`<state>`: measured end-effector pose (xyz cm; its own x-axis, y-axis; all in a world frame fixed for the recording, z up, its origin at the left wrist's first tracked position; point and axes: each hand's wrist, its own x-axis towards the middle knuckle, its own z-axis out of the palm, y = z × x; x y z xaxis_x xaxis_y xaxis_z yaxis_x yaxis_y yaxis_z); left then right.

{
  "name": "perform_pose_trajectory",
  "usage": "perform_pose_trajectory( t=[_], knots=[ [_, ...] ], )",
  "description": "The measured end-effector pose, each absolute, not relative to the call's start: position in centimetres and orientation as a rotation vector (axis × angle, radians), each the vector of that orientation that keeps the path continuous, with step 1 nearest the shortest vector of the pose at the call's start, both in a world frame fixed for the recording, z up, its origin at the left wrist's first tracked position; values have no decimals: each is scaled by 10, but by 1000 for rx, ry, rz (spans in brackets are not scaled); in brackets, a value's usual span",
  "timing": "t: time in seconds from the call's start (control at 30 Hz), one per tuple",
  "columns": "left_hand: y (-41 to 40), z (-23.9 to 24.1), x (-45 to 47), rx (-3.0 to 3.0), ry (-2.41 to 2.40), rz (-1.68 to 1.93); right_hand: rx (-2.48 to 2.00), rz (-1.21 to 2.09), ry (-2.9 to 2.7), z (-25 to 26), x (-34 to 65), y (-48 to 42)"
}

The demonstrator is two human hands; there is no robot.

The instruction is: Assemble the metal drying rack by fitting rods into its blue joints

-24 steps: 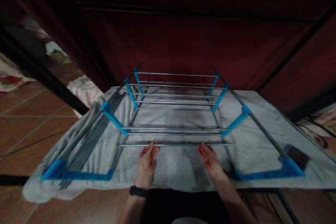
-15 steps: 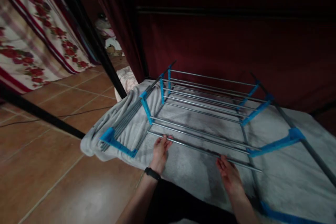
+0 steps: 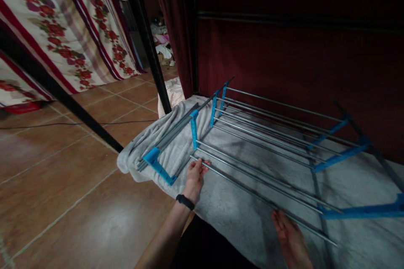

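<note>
A loose metal rod (image 3: 240,185) stretches across in front of me, slanting down to the right. My left hand (image 3: 195,176), with a black band on its wrist, pinches it near its left end. Toward the right end, my right hand (image 3: 291,235) has its fingertips and thumb at the rod, the fingers fairly straight. Beyond the rod lies a drying-rack frame (image 3: 194,130) with blue plastic brackets and grey tubes; several parallel rods span between its two sides. The rod's left end is close to the rack's left side tube, and its right end crosses over the right side tube.
The rack rests on a bed with a grey blanket (image 3: 227,214), bunched at the left. Dark metal bed posts (image 3: 154,59) and a maroon curtain (image 3: 268,59) surround it. A floral cloth (image 3: 82,33) hangs at left above the tiled floor (image 3: 72,185), where a cable (image 3: 78,124) runs.
The view has swung left, so the rack appears farther right. Both hands stay at the rod; its right end and my right hand appear lower and nearer.
</note>
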<state>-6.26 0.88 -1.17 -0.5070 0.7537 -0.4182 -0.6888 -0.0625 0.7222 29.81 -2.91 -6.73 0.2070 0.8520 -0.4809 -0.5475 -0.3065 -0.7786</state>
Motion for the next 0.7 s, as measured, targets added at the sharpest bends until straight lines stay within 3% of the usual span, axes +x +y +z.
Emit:
perform_pose_trajectory(
  t=[0.7],
  knots=[
    [4, -15, -70, 199, 1067, 1657, -1285, 1329, -401, -73, 288, -31]
  ],
)
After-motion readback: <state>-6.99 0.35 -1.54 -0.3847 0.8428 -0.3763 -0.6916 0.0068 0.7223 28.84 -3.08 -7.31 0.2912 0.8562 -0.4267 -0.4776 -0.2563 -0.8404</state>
